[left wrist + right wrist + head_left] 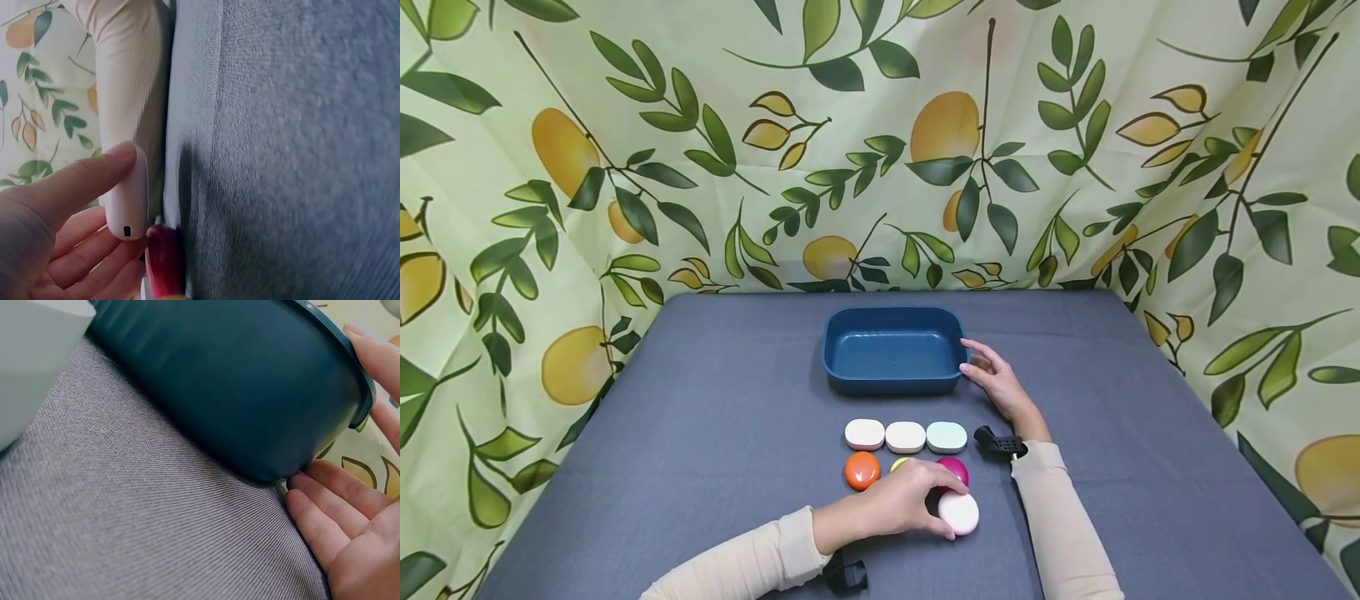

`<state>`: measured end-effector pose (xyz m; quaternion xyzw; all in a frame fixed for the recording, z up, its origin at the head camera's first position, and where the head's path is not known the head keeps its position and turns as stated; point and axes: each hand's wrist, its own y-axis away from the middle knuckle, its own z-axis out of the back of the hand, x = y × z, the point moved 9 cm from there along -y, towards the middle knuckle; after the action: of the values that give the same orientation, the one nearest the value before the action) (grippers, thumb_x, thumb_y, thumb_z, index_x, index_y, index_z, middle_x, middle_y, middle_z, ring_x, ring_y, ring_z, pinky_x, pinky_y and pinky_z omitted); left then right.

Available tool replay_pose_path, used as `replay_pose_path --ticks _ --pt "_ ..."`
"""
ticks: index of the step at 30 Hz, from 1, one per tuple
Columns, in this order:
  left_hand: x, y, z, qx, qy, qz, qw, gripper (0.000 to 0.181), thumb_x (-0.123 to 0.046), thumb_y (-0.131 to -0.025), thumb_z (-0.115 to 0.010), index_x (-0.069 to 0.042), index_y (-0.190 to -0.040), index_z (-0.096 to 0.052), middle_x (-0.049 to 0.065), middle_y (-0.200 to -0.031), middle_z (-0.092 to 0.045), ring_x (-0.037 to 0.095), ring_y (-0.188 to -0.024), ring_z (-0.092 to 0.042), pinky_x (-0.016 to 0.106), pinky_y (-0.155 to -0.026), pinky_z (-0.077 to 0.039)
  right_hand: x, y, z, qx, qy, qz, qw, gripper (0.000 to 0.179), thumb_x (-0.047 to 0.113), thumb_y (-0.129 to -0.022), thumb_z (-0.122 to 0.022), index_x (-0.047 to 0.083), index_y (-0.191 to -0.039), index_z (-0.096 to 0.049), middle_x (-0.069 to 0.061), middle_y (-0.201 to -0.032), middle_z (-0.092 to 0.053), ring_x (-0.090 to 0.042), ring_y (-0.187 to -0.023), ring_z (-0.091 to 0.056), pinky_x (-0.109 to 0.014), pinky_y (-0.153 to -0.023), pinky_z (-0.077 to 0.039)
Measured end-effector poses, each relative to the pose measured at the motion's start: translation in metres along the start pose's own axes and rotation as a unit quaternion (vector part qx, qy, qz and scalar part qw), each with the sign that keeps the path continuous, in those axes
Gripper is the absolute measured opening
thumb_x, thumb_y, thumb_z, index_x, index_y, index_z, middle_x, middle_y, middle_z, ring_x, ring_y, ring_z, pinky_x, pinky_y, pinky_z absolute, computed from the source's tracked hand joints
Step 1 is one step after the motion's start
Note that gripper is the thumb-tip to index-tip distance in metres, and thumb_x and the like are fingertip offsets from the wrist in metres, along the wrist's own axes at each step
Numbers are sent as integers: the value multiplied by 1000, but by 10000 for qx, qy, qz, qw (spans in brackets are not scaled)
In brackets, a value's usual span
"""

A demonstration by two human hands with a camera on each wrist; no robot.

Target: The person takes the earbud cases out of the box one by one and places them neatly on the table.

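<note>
My left hand (898, 500) pinches a round white disc (958, 512) by its edge, thumb on one side and fingers on the other. In the left wrist view the disc's rim has a small dark slot. Close by lies a magenta disc (952, 471), partly covered by the left hand, as is a yellow disc (899, 462). An orange disc (862, 471) sits at the left of that row. My right hand (1003, 387) touches the right end of a dark blue rectangular bin (895, 387), its fingers fairly straight and the thumb apart from them.
Behind the discs, a row holds two whitish oval cases (906, 437) and a pale mint oval case (946, 437). All stand on a grey cloth-covered table (737, 400). A leaf-and-fruit patterned curtain (880, 200) hangs around its back and sides.
</note>
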<state>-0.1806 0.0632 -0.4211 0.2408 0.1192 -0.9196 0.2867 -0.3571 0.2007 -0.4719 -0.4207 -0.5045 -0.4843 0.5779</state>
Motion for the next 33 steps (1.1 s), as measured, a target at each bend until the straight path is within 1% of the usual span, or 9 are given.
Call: replay_pose_path --ticks 3,6,11,18,25,27,29,31,33 --pt "-3 1 -4 71 -150 -10 9999 44 -28 -72 -85 -16 -112 -71 -6 -112 -73 1 -106 -65 10 -95 -47 -1 0 0 5 -2 -13 10000 57 19 -97 -57 10 -148 -34 -24 -151 -38 -31 -131 -43 -9 -88 -44" --pt "-5 2 -8 130 -362 -35 9993 43 -28 -72 -84 -16 -112 -71 -6 -111 -73 1 -106 -64 10 -94 -47 -1 0 -1 5 -31 -3 10000 57 19 -97 -57 10 -148 -34 -25 -150 -38 -34 -133 -41 -8 -88 -44" --pt "-10 5 -13 61 -821 -182 9964 42 -30 -72 -84 -16 -110 -71 -7 -108 -73 0 -104 -65 9 -92 -47 -1 -1 0 -8 -87 -10 10000 57 19 -96 -58 10 -148 -35 -27 -148 -40 -33 -130 -44 -7 -87 -45" --pt "-15 9 -12 -144 -1284 -397 9908 43 -32 -71 -85 -16 -109 -72 -7 -107 -73 1 -103 -65 10 -91 -48 -3 -2 1 1 20 -52 10000 57 21 -97 -58 11 -148 -35 -26 -149 -39 -23 -126 -47 -8 -88 -45" --pt "-19 10 -10 -137 -1396 -473 9890 43 -31 -72 -84 -16 -110 -71 -7 -109 -72 2 -106 -64 11 -93 -48 -4 -2 2 -5 118 -98 9999 58 25 -96 -59 14 -148 -36 -23 -150 -38 -22 -127 -46 -12 -92 -44" --pt "-18 9 -7 -111 -1264 -397 9911 44 -30 -73 -83 -16 -112 -71 -7 -110 -72 3 -107 -64 11 -94 -48 -3 -2 1 10 133 -58 9999 58 25 -96 -59 15 -148 -36 -24 -150 -38 -20 -126 -46 -11 -91 -44" --pt "-15 7 2 -185 -1051 -313 9938 43 -29 -74 -83 -15 -113 -71 -5 -112 -72 4 -108 -64 12 -95 -48 -3 -2 1 -2 105 -40 9999 57 24 -95 -60 15 -147 -37 -24 -150 -38 -18 -124 -47 -9 -89 -45" --pt "-8 5 18 -436 -681 -164 9966 43 -28 -76 -82 -13 -115 -70 -2 -113 -73 7 -108 -66 15 -96 -50 -1 -2 2 1 106 -1 9999 57 22 -96 -60 14 -147 -37 -24 -150 -39 -19 -124 -48 -8 -88 -45" --pt "5 5 41 -925 -258 8 9954 42 -25 -78 -80 -10 -115 -70 2 -114 -73 12 -108 -67 20 -97 -52 1 -2 3 -2 134 40 9999 59 22 -96 -59 15 -149 -35 -25 -150 -39 -24 -129 -48 -10 -90 -46"
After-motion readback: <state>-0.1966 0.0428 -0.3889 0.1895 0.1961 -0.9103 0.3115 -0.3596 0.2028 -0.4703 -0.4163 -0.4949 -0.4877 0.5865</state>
